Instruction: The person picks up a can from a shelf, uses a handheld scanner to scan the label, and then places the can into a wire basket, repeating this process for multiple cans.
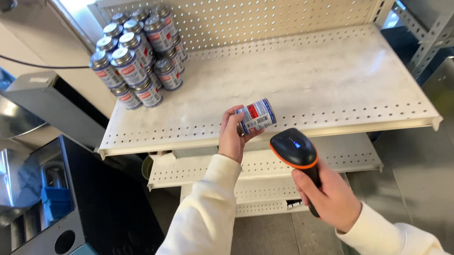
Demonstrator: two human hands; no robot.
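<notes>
the left hand point(232, 138) was closed around a small can point(256, 116), thumb and fingers wrapped about its lower half, the can tipped on its side with the printed label facing down and toward the person. the can sat in the air just over the front edge of the top shelf point(317, 80), at about 7 o'clock of the shelf's bare middle. the right hand point(328, 195) was clenched fully around the handle of a handheld barcode scanner point(294, 147), black with an orange band, its head raised toward the can from roughly 5 o'clock and standing just beside it, not touching.

progress, as judged: a stack of like cans point(134, 56) stood at the shelf's far left corner, about 10 o'clock, two layers high against the pegboard back panel point(282, 6). the held can was apart from that stack and was being presented to the scanner; whether a reading had registered could not be told. most of the shelf lay unfilled.

condition of the can: short, cylindrical, metal, with a white label carrying red and blue blocks and a striped code panel. no dent or damage was visible. lower shelves point(264, 165) showed beneath, and a dark cart with a blue edge point(82, 235) stood at 8 o'clock.
</notes>
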